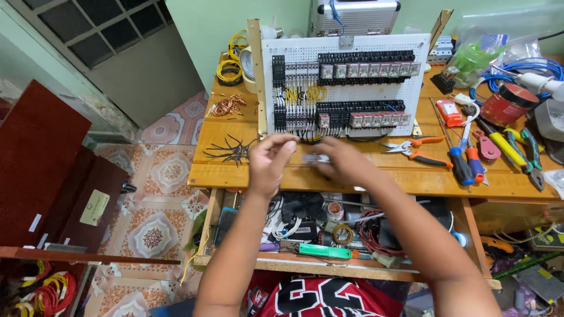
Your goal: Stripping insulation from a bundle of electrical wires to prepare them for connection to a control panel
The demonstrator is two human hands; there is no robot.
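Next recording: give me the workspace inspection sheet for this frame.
Surface: wooden workbench, open drawer below.
Job's things: small pale part between both hands, before the white relay panel.
Clutter: pliers, screwdrivers, red tin, copper scraps, black wire offcuts.
Hands: left hand and right hand pinch the part.
Cables: yellow wire coils, blue cable.
Surroundings: patterned floor tiles, green wall.

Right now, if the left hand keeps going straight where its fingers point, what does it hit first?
Likely the small pale part held between both hands, then the right hand. The left hand points right; depth is unclear.
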